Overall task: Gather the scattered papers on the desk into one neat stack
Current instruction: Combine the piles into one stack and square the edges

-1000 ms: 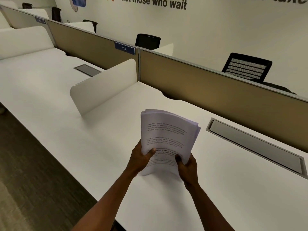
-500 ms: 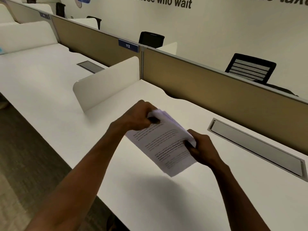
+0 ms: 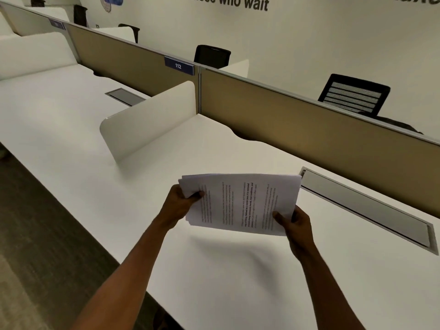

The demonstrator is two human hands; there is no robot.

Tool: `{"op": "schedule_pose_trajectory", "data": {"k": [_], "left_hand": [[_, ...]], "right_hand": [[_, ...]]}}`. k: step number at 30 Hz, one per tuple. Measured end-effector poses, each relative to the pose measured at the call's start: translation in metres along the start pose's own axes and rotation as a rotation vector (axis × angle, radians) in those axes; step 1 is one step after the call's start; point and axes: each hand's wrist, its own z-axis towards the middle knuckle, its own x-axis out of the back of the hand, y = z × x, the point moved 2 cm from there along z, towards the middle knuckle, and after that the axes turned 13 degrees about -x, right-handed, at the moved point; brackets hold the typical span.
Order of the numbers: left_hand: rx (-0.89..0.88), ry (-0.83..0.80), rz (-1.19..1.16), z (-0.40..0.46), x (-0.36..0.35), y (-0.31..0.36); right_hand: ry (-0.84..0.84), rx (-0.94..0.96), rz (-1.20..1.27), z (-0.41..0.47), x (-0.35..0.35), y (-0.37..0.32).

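Both hands are gripping the stack of papers (image 3: 240, 203), held sideways up off the white desk (image 3: 238, 282). Left hand (image 3: 181, 206) pinches the left end, thumb on top; right hand (image 3: 297, 222) clamps the lower right corner. Sheet edges look a bit uneven on the left.

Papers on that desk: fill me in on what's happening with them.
A person holds a sheaf of printed papers in both hands above the white desk, turned sideways. The left hand grips one short edge, the right hand the other. The edges are not quite flush. No loose sheets show on the desk.
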Motion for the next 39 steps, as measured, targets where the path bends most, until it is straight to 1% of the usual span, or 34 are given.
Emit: {"op": "schedule_pose_trajectory", "data": {"k": [4, 7, 11, 15, 19, 24, 25, 27, 28, 29, 30, 31, 32, 33, 34, 36, 37, 39], "left_hand": [[0.077, -0.061, 0.105, -0.015, -0.005, -0.033], [0.052, -0.060, 0.176, -0.019, -0.008, -0.043], [0.064, 0.006, 0.153, -0.014, -0.008, -0.038], [0.092, -0.046, 0.123, -0.017, -0.014, -0.047], [0.085, -0.025, 0.085, -0.015, -0.015, -0.047], [0.126, -0.141, 0.132, -0.015, -0.013, -0.042], [0.103, -0.125, 0.150, -0.014, -0.011, -0.035], [0.000, 0.002, 0.244, -0.007, -0.005, -0.009], [-0.097, 0.051, 0.343, -0.002, -0.002, 0.008], [-0.216, 0.052, 0.463, 0.003, -0.002, 0.025], [-0.346, 0.008, 0.572, 0.009, -0.004, 0.043], [-0.448, -0.070, 0.656, 0.014, -0.009, 0.059], [-0.502, -0.164, 0.711, 0.020, -0.016, 0.074], [-0.510, -0.256, 0.729, 0.025, -0.024, 0.086], [-0.476, -0.333, 0.710, 0.030, -0.031, 0.094], [-0.361, -0.430, 0.589, 0.035, -0.043, 0.102], [-0.325, -0.434, 0.521, 0.035, -0.047, 0.102], [-0.322, -0.348, 0.407, 0.033, -0.049, 0.096]], "right_hand": [[0.076, -0.104, -0.046, -0.010, -0.006, 0.037], [0.115, -0.126, -0.055, -0.010, -0.005, 0.046], [0.125, -0.093, 0.004, -0.007, -0.001, 0.042], [0.117, -0.141, 0.002, -0.008, -0.007, 0.053], [0.133, -0.128, 0.014, -0.004, -0.005, 0.054], [0.176, -0.139, -0.093, -0.005, -0.002, 0.052], [0.170, -0.116, -0.109, -0.006, -0.001, 0.047], [0.152, -0.040, -0.191, -0.007, 0.001, 0.028], [0.147, 0.018, -0.263, -0.008, 0.002, 0.014], [0.142, 0.090, -0.352, -0.009, 0.003, -0.002], [0.135, 0.173, -0.452, -0.010, 0.002, -0.019], [0.122, 0.257, -0.553, -0.011, 0.000, -0.038], [0.101, 0.324, -0.645, -0.012, -0.003, -0.058], [0.076, 0.375, -0.728, -0.013, -0.008, -0.077], [0.054, 0.423, -0.802, -0.014, -0.014, -0.096], [0.023, 0.516, -0.905, -0.019, -0.027, -0.126], [0.011, 0.553, -0.943, -0.022, -0.033, -0.137], [0.026, 0.598, -0.988, -0.027, -0.034, -0.153]]}}
